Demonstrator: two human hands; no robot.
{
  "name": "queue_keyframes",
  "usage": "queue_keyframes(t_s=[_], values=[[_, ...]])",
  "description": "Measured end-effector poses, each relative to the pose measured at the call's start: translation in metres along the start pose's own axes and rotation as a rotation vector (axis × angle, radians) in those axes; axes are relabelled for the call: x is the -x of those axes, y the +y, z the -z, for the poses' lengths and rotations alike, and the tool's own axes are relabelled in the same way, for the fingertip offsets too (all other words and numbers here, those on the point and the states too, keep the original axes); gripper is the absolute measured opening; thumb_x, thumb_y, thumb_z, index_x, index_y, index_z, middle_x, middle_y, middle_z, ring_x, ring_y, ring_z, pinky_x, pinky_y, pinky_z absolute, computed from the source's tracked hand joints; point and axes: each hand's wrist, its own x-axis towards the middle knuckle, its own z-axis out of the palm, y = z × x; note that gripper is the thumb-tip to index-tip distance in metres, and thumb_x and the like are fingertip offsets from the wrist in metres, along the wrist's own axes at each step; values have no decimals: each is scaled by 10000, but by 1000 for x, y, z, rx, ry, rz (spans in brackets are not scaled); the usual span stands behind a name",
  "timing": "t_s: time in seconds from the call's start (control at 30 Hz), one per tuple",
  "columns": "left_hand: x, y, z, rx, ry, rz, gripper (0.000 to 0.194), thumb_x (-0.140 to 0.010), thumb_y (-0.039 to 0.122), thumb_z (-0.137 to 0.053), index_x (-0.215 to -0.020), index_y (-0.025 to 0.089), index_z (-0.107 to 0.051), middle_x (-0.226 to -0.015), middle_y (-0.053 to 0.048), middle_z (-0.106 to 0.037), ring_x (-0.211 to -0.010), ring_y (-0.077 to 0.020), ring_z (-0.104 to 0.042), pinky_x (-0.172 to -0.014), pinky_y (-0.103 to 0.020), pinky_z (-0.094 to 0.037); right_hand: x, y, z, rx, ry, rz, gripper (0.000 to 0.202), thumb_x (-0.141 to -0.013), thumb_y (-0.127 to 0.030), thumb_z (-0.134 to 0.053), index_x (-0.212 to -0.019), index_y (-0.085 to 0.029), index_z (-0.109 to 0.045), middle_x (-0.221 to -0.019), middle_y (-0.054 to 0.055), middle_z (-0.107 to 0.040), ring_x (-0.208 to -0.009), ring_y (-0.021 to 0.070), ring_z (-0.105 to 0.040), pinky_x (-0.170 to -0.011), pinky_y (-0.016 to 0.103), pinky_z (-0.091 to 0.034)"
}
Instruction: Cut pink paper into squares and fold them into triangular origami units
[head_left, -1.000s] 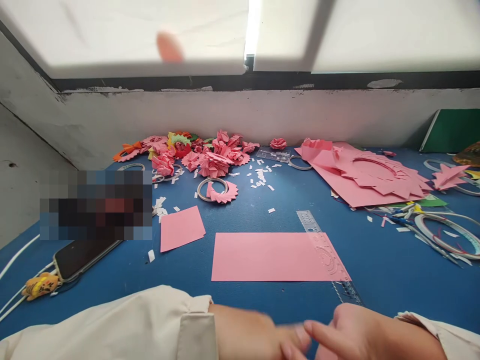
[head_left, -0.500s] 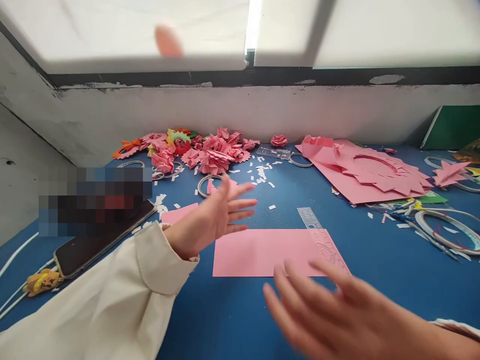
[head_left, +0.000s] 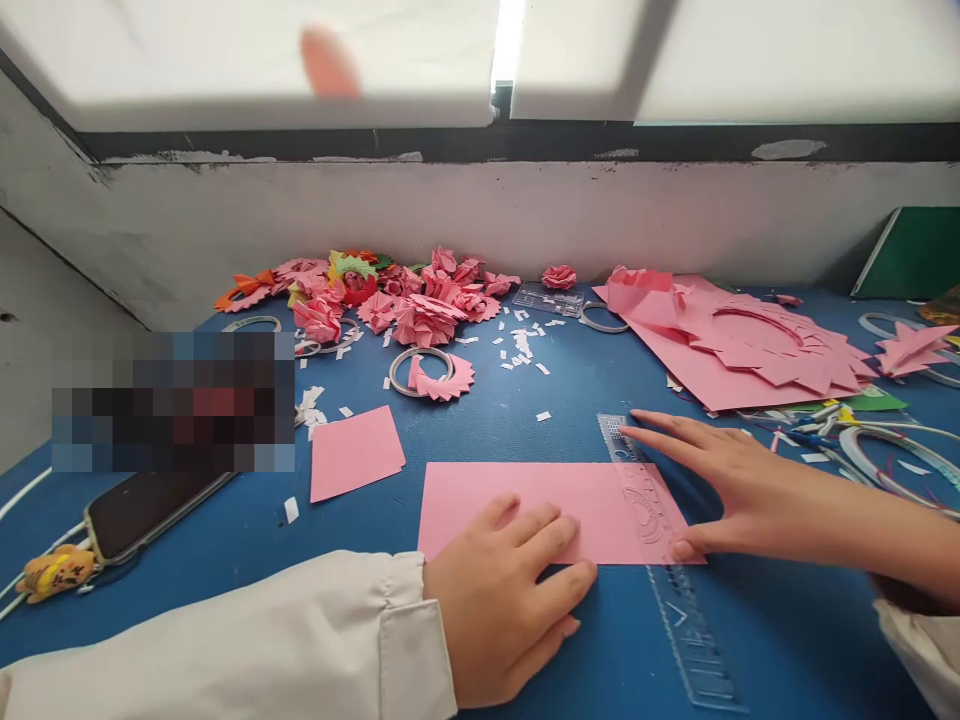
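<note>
Change: both hands were up off the table half a second ago, fingers spread; now both are down flat on the pink sheet; sheet and ruler sit where they were.
Pink sheet (head_left: 517, 500): rectangular pink paper, flat on the blue table (head_left: 787, 620), near front centre, long side left to right.
Ruler (head_left: 660, 560): clear plastic stencil ruler, lies diagonally over the sheet's right end, running on toward the near edge.
Left hand (head_left: 502, 595): palm down, fingers loosely spread, fingertips pressing the sheet's lower edge; grips nothing. Cream sleeve (head_left: 247, 645) reaches to the wrist.
Right hand (head_left: 720, 480): flat, fingers stretched left, index tip on the ruler's far end, thumb on the sheet's lower right corner beside the ruler; nothing clasped.
Small pink square (head_left: 354, 452): just left of the sheet, apart from it.
Phone (head_left: 146, 510): far left, face up, cable and small orange charm at its near end.
Tape ring (head_left: 420, 368): behind the sheet, a folded pink fan piece lying in and over it.
Paper flowers (head_left: 420, 300): pile at the back wall, mostly pink, white scraps around.
Cut pink sheets (head_left: 735, 345): stack back right, well apart from the hands.
</note>
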Motion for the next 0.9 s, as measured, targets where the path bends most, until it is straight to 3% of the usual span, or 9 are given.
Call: queue_keyframes(t_s=[0.17,0.27,0.33,0.4,0.57,0.67,0.8,0.9], values=[[-5,-2,-1,-61,29,-14,384,-1123,325,-390,-1440,153,-526,-1545,-137,-599,-1388,-306,-577,-1117,-511,-467,-13,-43,-7,-122,-51,74,940,-875,-774,-660,-1620,-237,-462,-1688,187,-371,-1525,433,-416,-1183,685,-412],[-7,-4,-4,-42,1,-49,427,-1136,341,-325,-1509,199,-477,-1602,-106,-551,-1453,-285,-530,-1163,-527,-439,-17,-53,-8,-186,-75,112,801,-987,-652,-572,-1669,-291,-356,-1702,131,-364,-1575,352,-347,-1254,669,-292],[-7,-5,-6,-18,-21,-58,429,-1145,346,-300,-1493,203,-505,-1596,-91,-562,-1461,-271,-528,-1205,-524,-406,-14,-44,-4,-213,-87,93,981,-882,-759,-672,-1682,-318,-314,-1711,130,-344,-1581,389,-310,-1251,700,-261],[-7,-6,-7,5,-23,-50,421,-1150,323,-296,-1450,178,-554,-1575,-93,-585,-1462,-261,-529,-1233,-490,-385,-7,-27,0,-228,-100,49,1105,-772,-823,-746,-1676,-348,-323,-1721,130,-314,-1580,446,-262,-1216,746,-289],[-9,-11,-5,13,2,29,400,-1150,358,-331,-1400,196,-598,-1561,-97,-593,-1457,-294,-542,-1224,-481,-424,5,2,1,-234,-93,8,1069,-774,-804,-757,-1661,-364,-353,-1694,121,-377,-1571,455,-272,-1206,743,-320],[-11,-13,-4,-20,1,66,460,-1154,394,-322,-1484,148,-528,-1608,-102,-547,-1510,-309,-484,-1253,-487,-403,4,2,-2,-225,-35,46,1006,-797,-810,-738,-1640,-381,-397,-1666,118,-433,-1553,444,-331,-1185,744,-362],[-11,-16,-2,-48,-3,51,430,-1151,368,-364,-1502,167,-511,-1619,-45,-543,-1526,-244,-466,-1292,-396,-328,0,-7,-7,-195,121,114,958,-863,-788,-693,-1650,-346,-369,-1606,145,-524,-1497,419,-460,-1146,722,-440],[-9,-15,-3,-55,15,81,419,-1153,363,-373,-1505,187,-517,-1631,-24,-529,-1552,-206,-422,-1329,-336,-190,-4,-16,-9,-147,288,158,861,-992,-583,-670,-1686,-291,-252,-1598,180,-527,-1476,354,-514,-1122,601,-506]])
